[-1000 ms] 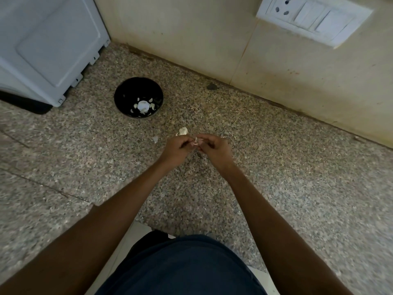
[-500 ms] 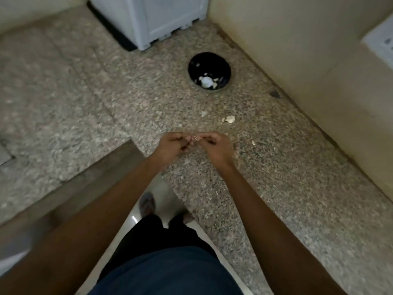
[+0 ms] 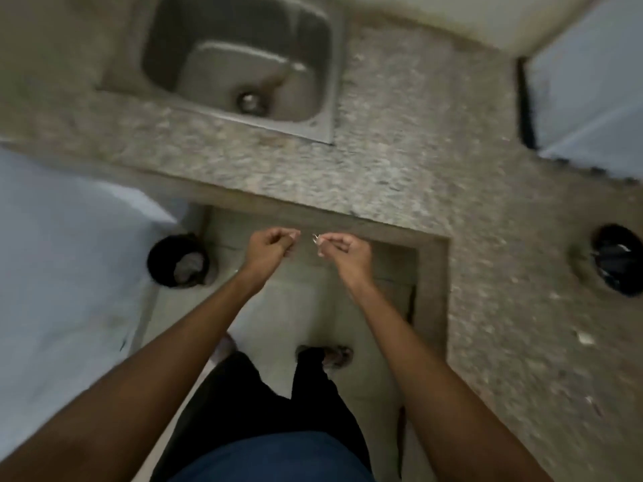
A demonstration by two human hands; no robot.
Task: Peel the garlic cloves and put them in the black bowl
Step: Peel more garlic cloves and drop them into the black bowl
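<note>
Right hand (image 3: 342,253) pinches a small pale scrap (image 3: 316,239), clove or skin unclear; left hand (image 3: 269,247) is curled, contents hidden. Both hover off the worktop's (image 3: 400,175) inner corner; black bowl (image 3: 617,259) sits at its right edge. Garlic is presumably light, slick when peeled: pinch by the ends.

The black bowl (image 3: 617,259) stands on the speckled granite counter, at the far right of the view, well apart from both hands. It is round, dark and upright; what lies inside is too blurred to tell. A small pale piece (image 3: 316,239), a garlic clove or its skin, is pinched at the fingertips of the right hand (image 3: 342,252), over the floor.
</note>
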